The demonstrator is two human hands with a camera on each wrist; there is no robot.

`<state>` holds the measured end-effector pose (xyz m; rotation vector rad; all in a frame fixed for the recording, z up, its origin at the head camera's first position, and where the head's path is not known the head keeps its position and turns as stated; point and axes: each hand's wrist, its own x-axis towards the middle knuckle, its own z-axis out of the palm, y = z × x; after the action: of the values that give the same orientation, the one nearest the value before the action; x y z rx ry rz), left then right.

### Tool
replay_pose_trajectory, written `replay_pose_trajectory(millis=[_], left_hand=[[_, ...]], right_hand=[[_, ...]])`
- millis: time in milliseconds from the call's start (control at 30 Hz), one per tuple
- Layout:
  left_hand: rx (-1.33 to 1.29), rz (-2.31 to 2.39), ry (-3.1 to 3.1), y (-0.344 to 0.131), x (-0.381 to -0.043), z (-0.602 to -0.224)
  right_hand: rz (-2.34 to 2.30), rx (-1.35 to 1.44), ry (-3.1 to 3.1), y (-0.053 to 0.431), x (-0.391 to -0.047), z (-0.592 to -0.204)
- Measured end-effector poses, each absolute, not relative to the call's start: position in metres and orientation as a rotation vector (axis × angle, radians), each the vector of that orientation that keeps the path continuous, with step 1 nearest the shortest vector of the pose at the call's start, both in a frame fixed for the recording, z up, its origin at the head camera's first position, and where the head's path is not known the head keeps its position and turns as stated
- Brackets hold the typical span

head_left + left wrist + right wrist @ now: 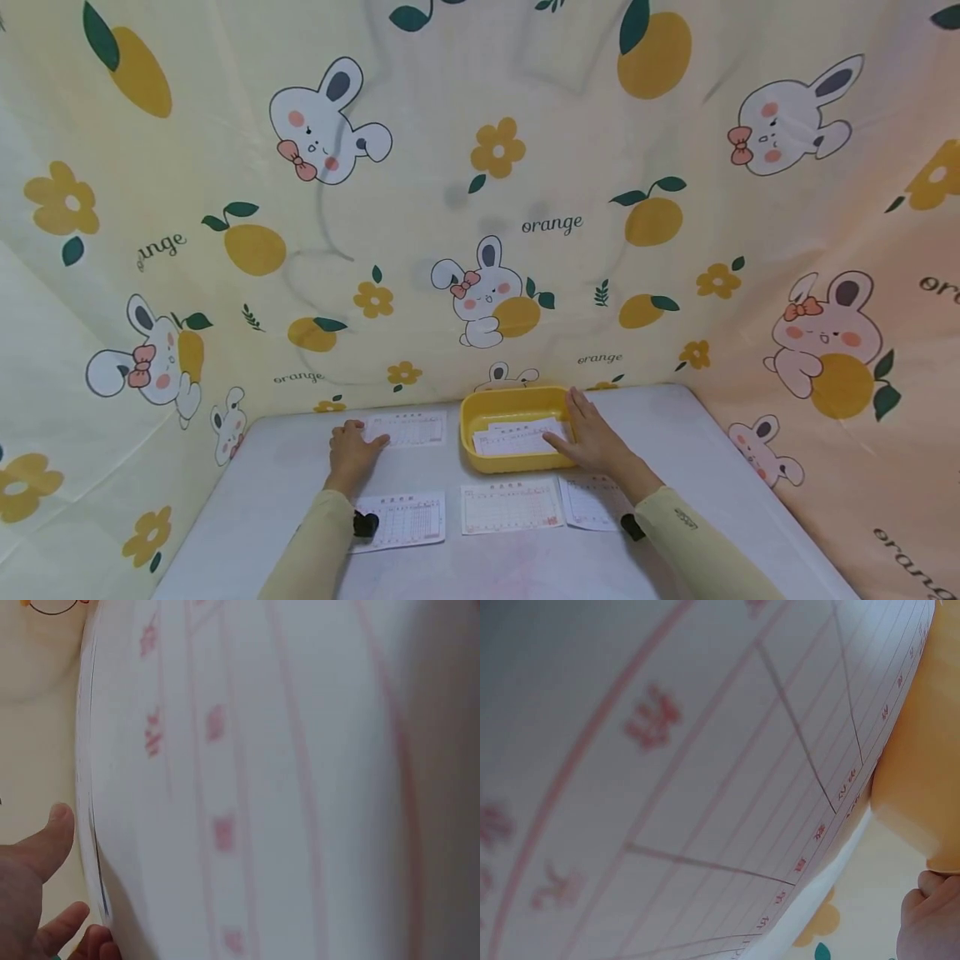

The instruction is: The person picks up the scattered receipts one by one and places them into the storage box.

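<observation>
In the head view, my left hand (356, 454) is at the left edge of a printed paper slip (412, 430) at the back of the table. Its thumb and fingers are spread; in the left wrist view the thumb stands out straight. A yellow plastic basket (517, 464) stands to the right of that slip, with printed slips (510, 441) lying inside. My right hand (603, 442) holds the basket's right side, the thumb over the rim and the fingers along the outer wall. The right wrist view shows its fingers against the yellow wall (922, 765).
Nearer the front lie a left slip (405, 518), partly behind the left wrist, a middle slip (512, 507), and a right slip (592, 502), partly under the right forearm. A patterned curtain (495, 183) hangs behind the white table (480, 575).
</observation>
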<state>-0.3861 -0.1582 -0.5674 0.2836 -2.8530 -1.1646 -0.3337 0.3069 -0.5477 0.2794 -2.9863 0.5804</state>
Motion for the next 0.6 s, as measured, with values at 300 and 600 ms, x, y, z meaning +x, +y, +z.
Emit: replay_pose_trajectory(millis=[300, 600], left_hand=[[0.253, -1.207, -2.868, -0.168, -0.386, -0.565], [0.274, -1.15, -2.885, -0.171, -0.397, -0.575]], right_hand=[[0.584, 0.278, -2.98, 0.307, -0.332, -0.546], [0.576, 0.286, -2.98, 0.308, -0.334, -0.549]])
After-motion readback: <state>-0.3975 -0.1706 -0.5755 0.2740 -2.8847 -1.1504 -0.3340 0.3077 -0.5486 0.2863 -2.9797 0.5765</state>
